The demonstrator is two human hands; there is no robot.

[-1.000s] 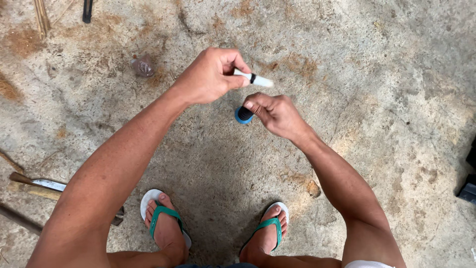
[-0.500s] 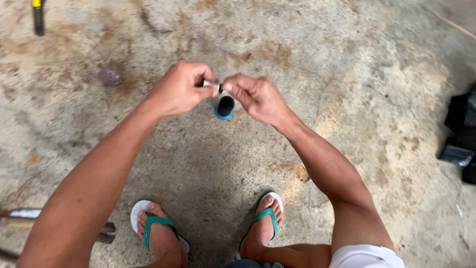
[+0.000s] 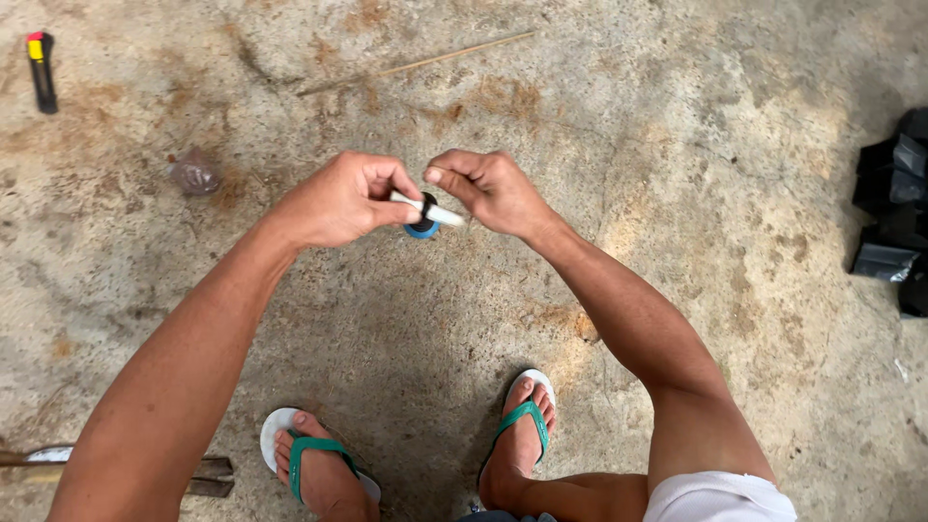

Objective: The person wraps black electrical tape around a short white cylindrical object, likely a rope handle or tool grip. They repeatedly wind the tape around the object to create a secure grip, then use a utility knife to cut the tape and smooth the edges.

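Left hand [image 3: 338, 201] fingers clamped on white tube [image 3: 430, 210]; right hand [image 3: 491, 188] fingers curled together, blue cap [image 3: 421, 230] mostly hidden underneath.

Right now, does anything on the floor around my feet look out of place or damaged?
A few loose things lie about: a utility knife at the top left, a thin stick near the top, and a crumpled clear scrap left of your hands. The concrete floor is stained and cracked.

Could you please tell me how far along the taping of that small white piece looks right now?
Underway, not finished. The left hand grips the white piece, where a black band already shows. The right hand is pinched closed above it, and the blue-rimmed tape roll hangs beneath, so the tape looks uncut. The utility knife lies untouched on the concrete floor.
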